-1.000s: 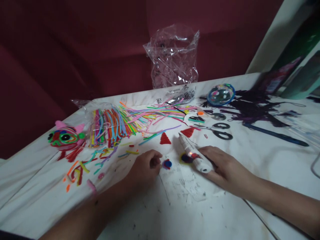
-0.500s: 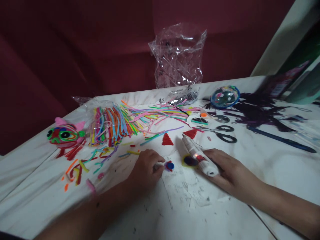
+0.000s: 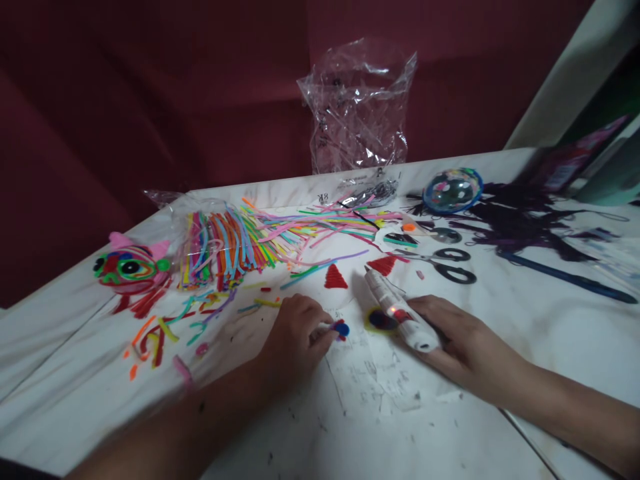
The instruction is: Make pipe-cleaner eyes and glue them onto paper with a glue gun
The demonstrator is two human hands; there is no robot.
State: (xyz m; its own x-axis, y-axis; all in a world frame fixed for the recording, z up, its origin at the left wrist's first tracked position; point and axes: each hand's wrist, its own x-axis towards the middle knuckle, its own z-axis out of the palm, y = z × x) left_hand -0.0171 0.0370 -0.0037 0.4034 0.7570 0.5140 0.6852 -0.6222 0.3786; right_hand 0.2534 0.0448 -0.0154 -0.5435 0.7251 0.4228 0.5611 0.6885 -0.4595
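My left hand (image 3: 295, 333) is closed in a pinch on a small piece with a blue round end (image 3: 343, 329), with bits of red and white beside the blue. Around a white glue pen (image 3: 400, 310) with a small glowing light, my right hand (image 3: 460, 340) is closed; the dark tip points away from me. Just left of the pen is a dark blue oval piece with a yellow rim (image 3: 381, 319), partly covered by it. Beyond the hands lie a red ridged triangle (image 3: 335, 277) and a second red triangle (image 3: 383, 265), near the pen's tip.
Black-handled scissors (image 3: 453, 265) and a dark blue stick (image 3: 570, 277) lie at right. A bundle of colourful pipe cleaners (image 3: 225, 247), a decorated fish-like face (image 3: 131, 267) and scattered cuttings are at left. Behind are a clear plastic bag (image 3: 360, 113) and a clear dome (image 3: 453, 191).
Both hands keep their hold on the blue-ended piece and the glue pen. The whole view has shifted only slightly.
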